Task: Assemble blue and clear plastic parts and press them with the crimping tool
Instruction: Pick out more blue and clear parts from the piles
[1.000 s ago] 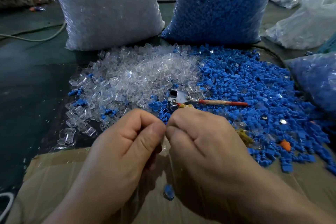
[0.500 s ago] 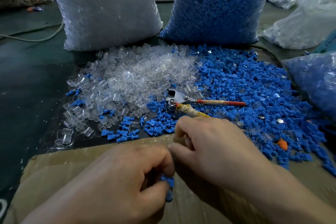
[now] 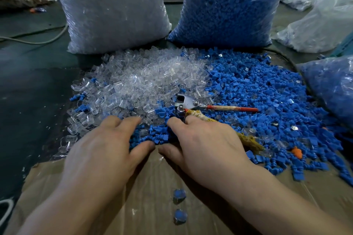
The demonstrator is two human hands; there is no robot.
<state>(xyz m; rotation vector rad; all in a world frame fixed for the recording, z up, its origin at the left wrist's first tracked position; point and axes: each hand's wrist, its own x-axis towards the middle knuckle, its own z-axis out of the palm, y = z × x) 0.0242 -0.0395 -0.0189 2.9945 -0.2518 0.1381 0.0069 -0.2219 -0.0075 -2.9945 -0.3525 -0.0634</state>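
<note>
Left hand (image 3: 103,150): spread palm-down, fingers loose, holding nothing, just left of the metal crimping tool with red handles (image 3: 193,104).
Right hand (image 3: 206,145): open, fingertips touching the tool's cloth-wrapped handle.
Loose blue plastic parts (image 3: 267,91): heaped right of the tool.
Clear plastic parts (image 3: 137,80): heaped to its left.

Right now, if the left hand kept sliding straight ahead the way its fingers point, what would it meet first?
The left hand points up and slightly right; its fingertips sit at the near edge of the clear plastic parts, so it probably meets those first. The scattered blue parts lie under its fingers.
</note>
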